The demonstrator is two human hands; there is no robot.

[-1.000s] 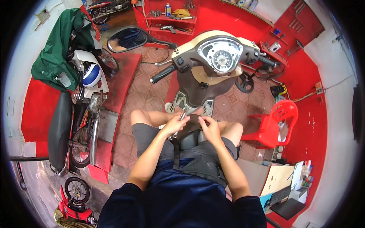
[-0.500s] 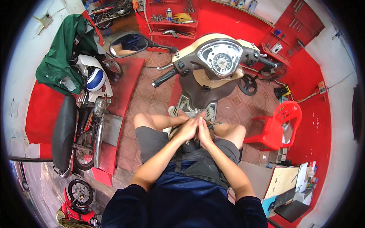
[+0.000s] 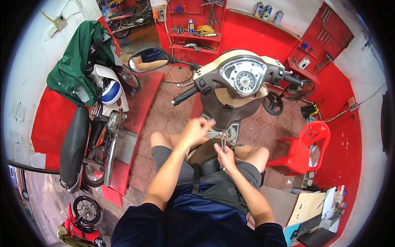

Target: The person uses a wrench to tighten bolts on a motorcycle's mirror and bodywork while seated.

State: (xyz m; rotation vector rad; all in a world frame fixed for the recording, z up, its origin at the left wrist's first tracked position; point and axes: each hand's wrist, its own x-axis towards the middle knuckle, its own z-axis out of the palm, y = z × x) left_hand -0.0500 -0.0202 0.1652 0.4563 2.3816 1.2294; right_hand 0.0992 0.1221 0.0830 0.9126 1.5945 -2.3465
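My right hand (image 3: 226,157) is closed round a slim metal tool with two long prongs (image 3: 223,140). The prongs point away from me, toward the scooter, and their exact kind is hard to make out. Raised to the left of it, my left hand (image 3: 197,131) is smeared by motion, so its fingers are not clear. Both hands are above the front of the seat (image 3: 209,165), between my knees. Ahead stands a cream and brown scooter (image 3: 224,110) with a round dial (image 3: 245,80) and a left mirror (image 3: 149,60).
A red plastic chair (image 3: 302,146) stands to the right, near a desk with a keyboard (image 3: 309,225). On the left, a motorcycle (image 3: 74,144) and a green cover (image 3: 78,66) occupy a red platform (image 3: 142,111). Red tool shelves (image 3: 193,39) line the far wall.
My hands, together before, have separated. The left one rose forward and left, and the pronged tool now shows in my right hand. The whole view has shifted slightly.
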